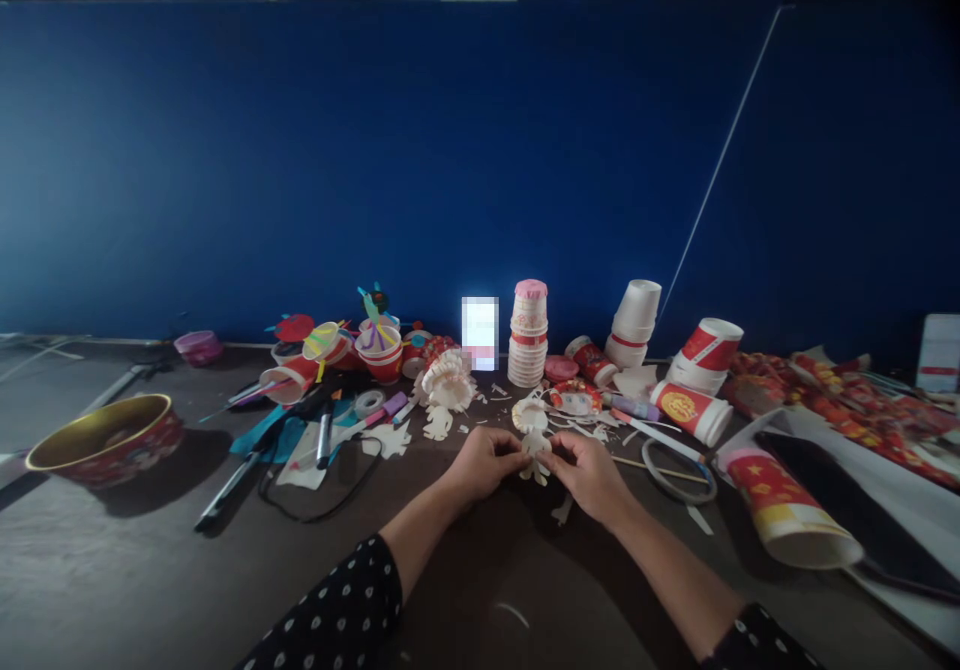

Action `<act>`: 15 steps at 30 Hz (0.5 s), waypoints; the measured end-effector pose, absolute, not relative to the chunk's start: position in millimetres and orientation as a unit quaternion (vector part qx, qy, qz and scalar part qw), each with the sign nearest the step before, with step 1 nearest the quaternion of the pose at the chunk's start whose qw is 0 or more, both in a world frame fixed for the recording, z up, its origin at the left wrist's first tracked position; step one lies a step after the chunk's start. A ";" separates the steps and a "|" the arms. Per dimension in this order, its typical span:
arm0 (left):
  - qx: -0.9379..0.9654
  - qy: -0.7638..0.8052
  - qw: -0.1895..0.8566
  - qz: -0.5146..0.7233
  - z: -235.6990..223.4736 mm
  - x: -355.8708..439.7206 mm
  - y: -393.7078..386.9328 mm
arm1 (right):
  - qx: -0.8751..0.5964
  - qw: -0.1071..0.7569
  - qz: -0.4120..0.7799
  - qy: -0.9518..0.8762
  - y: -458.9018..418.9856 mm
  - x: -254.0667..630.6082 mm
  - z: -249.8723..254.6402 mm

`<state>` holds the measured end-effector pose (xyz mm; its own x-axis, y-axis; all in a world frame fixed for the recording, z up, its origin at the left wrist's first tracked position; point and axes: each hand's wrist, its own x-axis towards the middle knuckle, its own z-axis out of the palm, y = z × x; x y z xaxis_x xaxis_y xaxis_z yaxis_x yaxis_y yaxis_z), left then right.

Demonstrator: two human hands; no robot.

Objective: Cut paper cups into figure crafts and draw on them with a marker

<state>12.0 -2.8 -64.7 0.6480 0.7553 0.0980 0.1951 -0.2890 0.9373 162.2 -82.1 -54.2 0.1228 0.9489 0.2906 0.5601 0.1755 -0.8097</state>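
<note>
Pinching one small white paper shape with one left hand and one right hand, close together; holding it in front of one tall cup stack, right of one gold-lined bowl.

I see the left forearm and right forearm, both bare, reaching forward and slanting in toward each other. The left grip and right grip face across a narrow gap, each pinching between thumb and fingers, knuckles bent, the tips near one another
</note>
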 end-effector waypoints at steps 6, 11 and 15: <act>0.745 0.322 0.516 0.275 -63.9 11.0 -4.4 | -0.616 0.435 0.196 -0.627 -82.6 162.7 -55.3; 0.758 0.322 0.501 0.266 -61.3 11.1 -5.7 | -0.612 0.436 0.195 -0.631 -83.4 163.5 -55.9; 0.748 0.328 0.506 0.278 -60.6 12.4 -6.2 | -0.593 0.434 0.212 -0.644 -84.3 163.5 -54.6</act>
